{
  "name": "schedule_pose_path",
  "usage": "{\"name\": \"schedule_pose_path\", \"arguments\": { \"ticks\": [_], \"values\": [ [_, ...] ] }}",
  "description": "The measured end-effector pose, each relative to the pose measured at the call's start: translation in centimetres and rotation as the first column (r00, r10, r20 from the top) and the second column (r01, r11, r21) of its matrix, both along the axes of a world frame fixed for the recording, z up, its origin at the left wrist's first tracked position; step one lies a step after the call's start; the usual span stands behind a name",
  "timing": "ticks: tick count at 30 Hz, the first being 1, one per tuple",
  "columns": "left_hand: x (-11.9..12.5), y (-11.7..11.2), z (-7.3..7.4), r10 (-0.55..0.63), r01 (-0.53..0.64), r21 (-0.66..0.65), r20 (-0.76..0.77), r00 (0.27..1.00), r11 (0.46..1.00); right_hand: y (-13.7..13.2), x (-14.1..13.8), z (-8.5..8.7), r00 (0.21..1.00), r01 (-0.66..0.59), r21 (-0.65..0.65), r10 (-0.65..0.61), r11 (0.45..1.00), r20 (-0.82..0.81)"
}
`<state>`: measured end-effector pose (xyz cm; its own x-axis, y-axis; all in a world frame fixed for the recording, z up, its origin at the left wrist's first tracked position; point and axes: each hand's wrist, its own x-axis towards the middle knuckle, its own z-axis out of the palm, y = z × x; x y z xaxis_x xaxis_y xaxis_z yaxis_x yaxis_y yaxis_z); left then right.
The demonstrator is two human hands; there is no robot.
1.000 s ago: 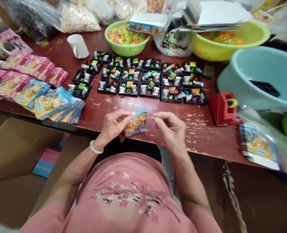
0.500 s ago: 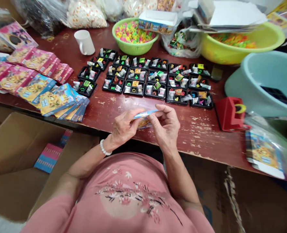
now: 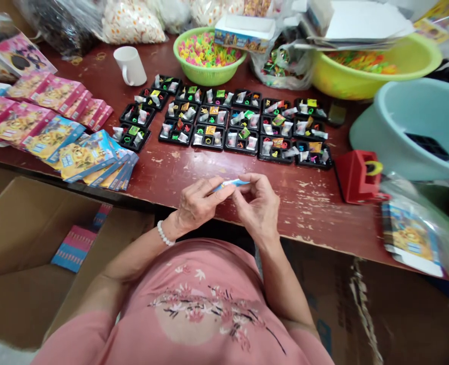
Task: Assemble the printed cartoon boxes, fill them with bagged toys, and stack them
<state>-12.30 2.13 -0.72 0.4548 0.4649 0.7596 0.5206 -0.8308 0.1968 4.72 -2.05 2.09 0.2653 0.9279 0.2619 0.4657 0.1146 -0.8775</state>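
Note:
Over the table's front edge, both hands grip a small blue printed box [image 3: 230, 183], seen almost edge-on with its lower side hidden by the fingers. My left hand [image 3: 201, 200], with a white bead bracelet at the wrist, closes on the box's left end. At the opposite end, my right hand [image 3: 258, 203] pinches it between thumb and fingers. Beyond the hands lie rows of black compartment trays [image 3: 240, 139] holding small bright toys and wrapped pieces. Left of them, blue printed boxes [image 3: 85, 154] and pink printed boxes [image 3: 25, 121] lie in overlapping stacks.
A red tape dispenser [image 3: 356, 177] stands at right beside a pale blue tub [image 3: 376, 132]. Green [image 3: 205, 76] and yellow [image 3: 334, 83] basins and a white mug [image 3: 131, 66] sit farther back. An open carton [image 3: 15, 228] is below left; a flattened box [image 3: 412, 235] lies at the right edge.
The box has tipped so that less of its printed face shows. My left fingers have moved over its near edge, and my right fingers are slightly lower.

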Motion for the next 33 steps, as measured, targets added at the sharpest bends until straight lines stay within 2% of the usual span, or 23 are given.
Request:
{"name": "schedule_pose_path", "arguments": {
  "ticks": [6, 9, 12, 15, 17, 19, 21, 23, 25, 27, 29, 30, 33],
  "values": [
    [0.1, -0.3, 1.4, 0.006, -0.035, -0.199, -0.148, 0.989, 0.979, -0.1, 0.2, -0.2, 0.999, -0.02, -0.014, 0.019, 1.0, -0.048],
    [0.1, 0.0, 2.1, 0.01, -0.084, -0.327, -0.221, 0.975, 0.941, 0.2, 0.7, -1.3, 1.0, -0.029, 0.005, 0.029, 1.0, -0.008],
    [0.1, 0.9, 2.3, -0.014, -0.095, -0.426, -0.246, 0.969, 0.9, 0.8, 1.6, -3.1, 0.993, 0.05, -0.007, -0.049, 0.999, 0.106],
    [-0.6, 2.2, 1.7, -0.035, -0.027, -0.497, -0.114, 0.993, 0.867, 2.0, 2.4, -5.1, 0.975, 0.112, -0.07, -0.096, 0.991, 0.203],
    [-1.6, 2.7, 1.1, 0.02, 0.014, -0.574, 0.053, 0.998, 0.818, 2.7, 2.7, -6.0, 0.979, 0.07, -0.124, -0.044, 0.99, 0.199],
    [-2.6, 2.5, 0.4, 0.112, 0.059, -0.672, 0.208, 0.972, 0.739, 3.0, 2.8, -6.4, 0.998, -0.049, -0.212, 0.057, 0.976, 0.029],
    [-3.4, 1.6, -0.1, 0.174, 0.071, -0.716, 0.262, 0.949, 0.695, 3.1, 2.8, -6.4, 0.956, -0.195, -0.276, 0.12, 0.941, -0.267],
    [-4.0, 0.4, -0.4, 0.186, -0.034, -0.664, 0.16, 0.97, 0.747, 3.2, 2.5, -6.2, 0.888, -0.279, -0.293, 0.129, 0.915, -0.441],
    [-4.5, -0.7, -0.6, 0.153, -0.174, -0.525, -0.083, 0.985, 0.833, 3.7, 2.1, -5.9, 0.87, -0.337, -0.307, 0.169, 0.89, -0.464],
    [-4.8, -1.3, -0.9, 0.073, -0.213, -0.401, -0.336, 0.939, 0.891, 4.6, 1.3, -5.7, 0.84, -0.458, -0.318, 0.286, 0.83, -0.462],
    [-5.2, -1.5, -1.1, 0.013, -0.213, -0.365, -0.48, 0.877, 0.906, 5.5, 0.4, -5.7, 0.796, -0.559, -0.303, 0.397, 0.772, -0.457],
    [-5.4, -1.4, -1.2, 0.024, -0.24, -0.358, -0.514, 0.858, 0.902, 5.9, -0.1, -5.8, 0.795, -0.568, -0.289, 0.423, 0.77, -0.435],
    [-6.5, -0.9, -1.3, 0.181, -0.406, -0.318, -0.552, 0.814, 0.857, 6.8, -1.2, -6.3, 0.863, -0.468, -0.252, 0.378, 0.847, -0.334]
  ]
}}
